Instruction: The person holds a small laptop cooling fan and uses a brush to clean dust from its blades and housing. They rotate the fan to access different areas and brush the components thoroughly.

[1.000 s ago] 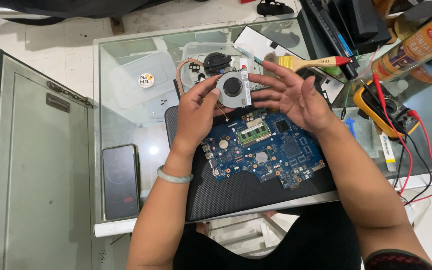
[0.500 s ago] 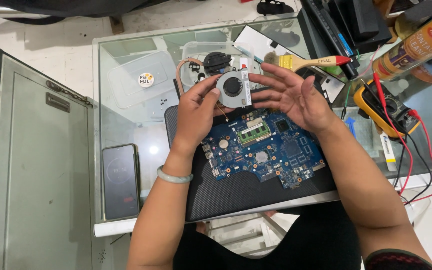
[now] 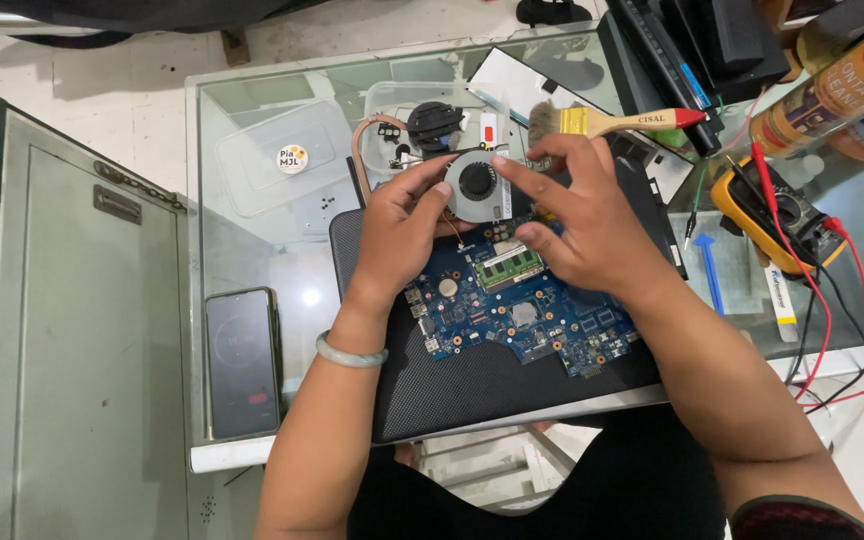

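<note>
The blue circuit board [image 3: 522,305] lies on a black mat [image 3: 472,385] on the glass table [image 3: 252,230], and everything else sits around it. Just above the board's upper edge is a small round cooling fan [image 3: 478,184] in a silver housing, held up between both hands. The left hand [image 3: 399,232] comes in from the board's lower left, wrist bent upward, with a pale green bangle [image 3: 350,352] on the forearm; its fingers curl round the fan's left rim, thumb toward the board. The right hand [image 3: 582,225] reaches across the board's right half, palm down, fingers spread and half closed, with the forefinger laid across the fan's right side. Beyond the fan a paintbrush [image 3: 612,122] with a yellow ferrule rests above the board. Right of the board stands a yellow multimeter [image 3: 777,215] with red and black leads. Left of the board, well apart, a dark phone [image 3: 242,362] lies flat
</note>
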